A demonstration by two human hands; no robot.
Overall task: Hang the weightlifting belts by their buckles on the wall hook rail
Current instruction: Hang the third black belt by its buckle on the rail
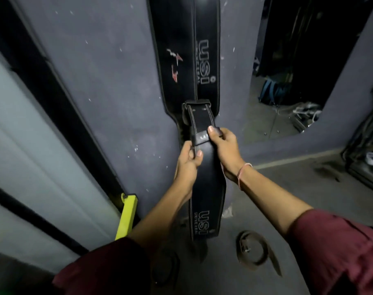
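One broad, stitched black leather belt (207, 188)

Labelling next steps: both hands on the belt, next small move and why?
Probably raise the black leather belt, upper end first, along the grey wall. Left hand and right hand grip it near that end, and the other black belt hangs from above the frame; the rail is unseen.

A hung weightlifting belt (177, 39) is occupying the frame's upper centre; bare wall (96, 81) is lying open left of it.
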